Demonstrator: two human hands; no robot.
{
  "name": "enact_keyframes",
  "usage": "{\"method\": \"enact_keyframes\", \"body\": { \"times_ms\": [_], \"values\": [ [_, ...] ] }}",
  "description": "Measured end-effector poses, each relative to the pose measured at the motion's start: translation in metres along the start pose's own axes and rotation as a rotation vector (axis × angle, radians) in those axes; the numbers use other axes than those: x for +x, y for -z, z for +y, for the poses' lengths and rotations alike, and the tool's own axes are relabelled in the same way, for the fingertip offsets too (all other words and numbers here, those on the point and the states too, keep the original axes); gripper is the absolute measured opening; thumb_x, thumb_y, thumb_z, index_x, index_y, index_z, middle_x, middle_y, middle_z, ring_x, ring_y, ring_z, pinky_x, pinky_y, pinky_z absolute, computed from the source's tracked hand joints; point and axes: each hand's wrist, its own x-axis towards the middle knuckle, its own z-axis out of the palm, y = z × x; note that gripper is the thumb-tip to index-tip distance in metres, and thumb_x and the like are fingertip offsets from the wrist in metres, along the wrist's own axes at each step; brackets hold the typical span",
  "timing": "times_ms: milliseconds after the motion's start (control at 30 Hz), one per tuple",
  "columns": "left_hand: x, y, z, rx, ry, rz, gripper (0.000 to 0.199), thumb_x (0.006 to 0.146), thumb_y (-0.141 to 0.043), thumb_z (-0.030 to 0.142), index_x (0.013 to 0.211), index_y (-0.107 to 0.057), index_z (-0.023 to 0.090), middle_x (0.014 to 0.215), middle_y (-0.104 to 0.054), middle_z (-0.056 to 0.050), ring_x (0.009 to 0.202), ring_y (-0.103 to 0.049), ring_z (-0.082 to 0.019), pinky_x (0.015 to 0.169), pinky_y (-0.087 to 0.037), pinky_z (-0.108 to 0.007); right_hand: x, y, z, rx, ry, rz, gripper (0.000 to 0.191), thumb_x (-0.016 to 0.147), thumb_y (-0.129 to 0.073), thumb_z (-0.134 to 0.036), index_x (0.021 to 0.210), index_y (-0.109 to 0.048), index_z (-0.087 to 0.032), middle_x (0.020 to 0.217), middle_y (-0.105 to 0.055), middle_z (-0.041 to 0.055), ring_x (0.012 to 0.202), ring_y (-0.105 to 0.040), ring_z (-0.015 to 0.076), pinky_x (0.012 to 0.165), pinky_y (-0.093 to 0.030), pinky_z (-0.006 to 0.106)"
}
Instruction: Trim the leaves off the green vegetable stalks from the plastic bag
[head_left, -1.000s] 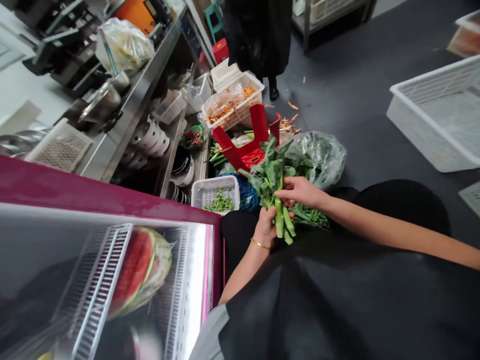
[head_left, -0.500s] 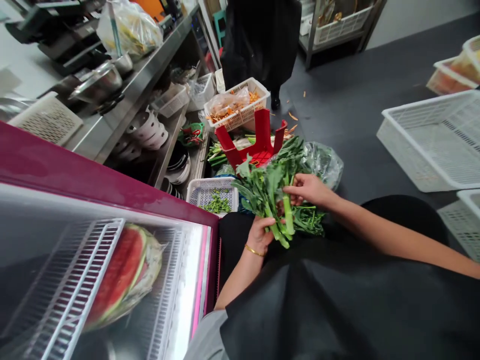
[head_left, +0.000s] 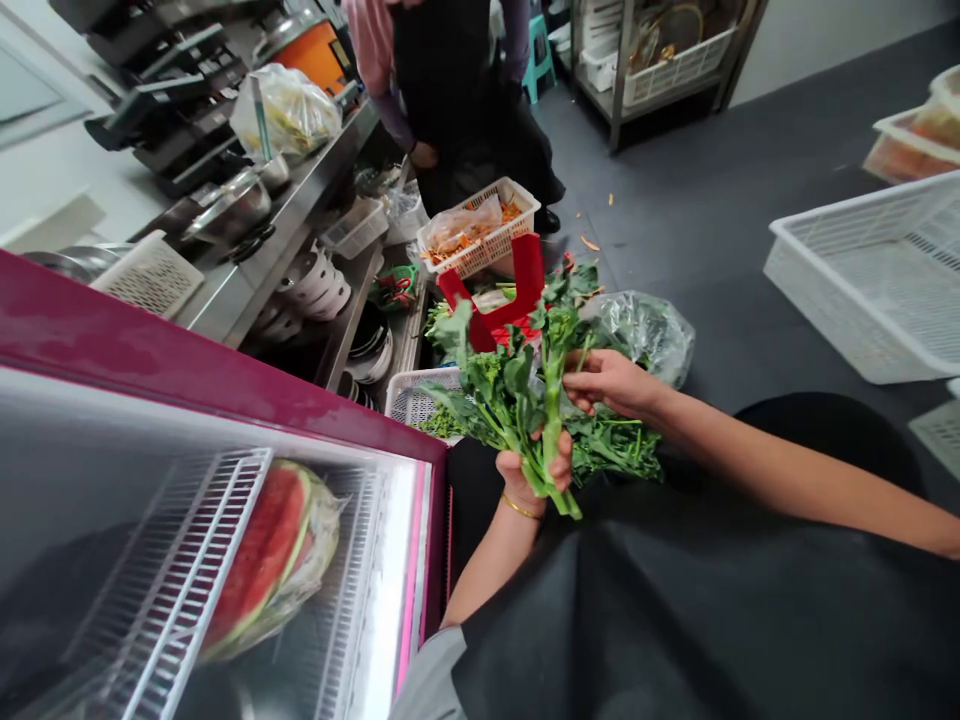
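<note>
My left hand [head_left: 536, 470], with a gold bracelet at the wrist, is wrapped round the lower stems of a bunch of leafy greens [head_left: 517, 400] whose leaves point away from me. My right hand [head_left: 607, 382] is beside the upper part of a thick stem, with thumb and fingers pinched on a thin leaf stalk. Below the right hand lies a heap of more greens [head_left: 611, 447]. An upturned red stool [head_left: 529, 275] stands just beyond the bunch, partly hidden by its leaves.
An open fridge with a purple frame [head_left: 225, 370] holds a wrapped watermelon [head_left: 274, 560] at left. A white basket [head_left: 420, 383] and a basket of peelings [head_left: 517, 235] stand ahead. A person [head_left: 457, 100] is beyond. A plastic bag [head_left: 649, 330] and large white crate [head_left: 847, 300] are right.
My left hand has closed round the stems, and the bunch is more upright and spread. My right hand has shifted from the stem to a leaf stalk. The person beyond has moved left, and the view has shifted.
</note>
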Motion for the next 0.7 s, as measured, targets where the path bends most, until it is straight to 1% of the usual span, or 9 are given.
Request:
{"method": "enact_keyframes", "body": {
  "times_ms": [133, 233, 333, 400, 467, 533, 633, 667, 700],
  "values": [
    [-0.002, -0.002, -0.003, -0.010, 0.000, -0.056, 0.058, 0.038, -0.066, 0.059, 0.079, -0.047, 0.022, 0.078, -0.053, -0.006, 0.049, -0.039, -0.009, 0.036, -0.028, -0.023, 0.004, -0.002, -0.003, 0.104, -0.024, -0.007, 0.039, 0.059, -0.078, -0.044, 0.068, -0.051, -0.016, 0.050, -0.052, -0.0047, 0.037, -0.045, 0.0071, 0.035, -0.034, 0.020],
    [-0.006, -0.002, -0.003, 0.012, 0.036, -0.049, 0.058, 0.038, -0.065, 0.061, 0.077, -0.047, 0.022, 0.074, -0.049, -0.004, 0.048, -0.036, -0.008, 0.036, -0.027, -0.023, 0.004, -0.006, -0.004, 0.044, -0.017, -0.082, 0.039, 0.063, -0.075, -0.048, 0.069, -0.052, -0.017, 0.044, -0.048, -0.0063, 0.035, -0.043, 0.0081, 0.035, -0.035, 0.021],
    [-0.009, -0.009, -0.003, 0.009, -0.032, 0.019, 0.057, 0.041, -0.062, 0.063, 0.078, -0.046, 0.022, 0.075, -0.047, -0.003, 0.048, -0.032, -0.006, 0.037, -0.026, -0.023, 0.003, -0.014, -0.010, -0.231, 0.187, 0.037, 0.035, 0.070, -0.069, -0.049, 0.066, -0.052, -0.019, 0.044, -0.050, -0.0043, 0.039, -0.046, 0.0100, 0.041, -0.039, 0.024],
    [-0.011, -0.016, -0.003, 0.000, -0.107, 0.053, 0.055, 0.044, -0.061, 0.063, 0.080, -0.047, 0.023, 0.077, -0.048, -0.003, 0.050, -0.033, -0.007, 0.040, -0.029, -0.024, -0.004, -0.019, -0.009, -0.442, 0.367, 0.199, 0.028, 0.074, -0.066, -0.046, 0.070, -0.059, -0.020, 0.056, -0.060, 0.0007, 0.051, -0.054, 0.0131, 0.052, -0.045, 0.026],
    [-0.013, -0.018, -0.003, 0.007, -0.120, 0.027, 0.054, 0.044, -0.062, 0.061, 0.079, -0.049, 0.023, 0.079, -0.050, -0.004, 0.051, -0.036, -0.008, 0.041, -0.031, -0.025, -0.016, -0.018, -0.003, -0.554, 0.480, 0.265, 0.024, 0.078, -0.062, -0.043, 0.082, -0.067, -0.020, 0.071, -0.067, 0.0048, 0.064, -0.061, 0.0164, 0.061, -0.048, 0.028],
    [-0.014, -0.016, -0.001, 0.022, -0.095, -0.043, 0.054, 0.040, -0.065, 0.059, 0.077, -0.051, 0.022, 0.077, -0.053, -0.005, 0.049, -0.037, -0.008, 0.040, -0.031, -0.025, -0.033, -0.006, 0.006, -0.619, 0.443, 0.070, 0.024, 0.080, -0.060, -0.039, 0.089, -0.071, -0.020, 0.075, -0.069, 0.0048, 0.066, -0.063, 0.0171, 0.062, -0.048, 0.028],
    [-0.015, -0.006, 0.004, 0.069, -0.088, -0.102, 0.056, 0.033, -0.068, 0.059, 0.071, -0.054, 0.021, 0.072, -0.055, -0.005, 0.045, -0.037, -0.008, 0.037, -0.029, -0.025, -0.050, 0.019, 0.010, -0.732, 0.183, -0.426, 0.018, 0.073, -0.067, -0.032, 0.085, -0.074, -0.022, 0.066, -0.067, 0.0016, 0.056, -0.061, 0.0151, 0.052, -0.044, 0.024],
    [-0.015, -0.003, 0.006, 0.096, -0.085, -0.108, 0.057, 0.031, -0.069, 0.060, 0.069, -0.055, 0.021, 0.069, -0.055, -0.005, 0.044, -0.038, -0.008, 0.037, -0.029, -0.025, -0.051, 0.025, 0.007, -0.768, 0.121, -0.481, 0.019, 0.069, -0.070, -0.031, 0.085, -0.074, -0.022, 0.065, -0.067, 0.0012, 0.054, -0.060, 0.0148, 0.050, -0.042, 0.024],
    [-0.015, 0.000, 0.007, 0.131, -0.059, -0.122, 0.059, 0.028, -0.069, 0.061, 0.069, -0.056, 0.021, 0.065, -0.054, -0.004, 0.043, -0.039, -0.009, 0.038, -0.029, -0.026, -0.049, 0.029, 0.001, -0.786, 0.087, -0.452, 0.023, 0.067, -0.072, -0.032, 0.088, -0.074, -0.022, 0.066, -0.067, 0.0014, 0.054, -0.059, 0.0148, 0.049, -0.041, 0.024]
  ]
}}
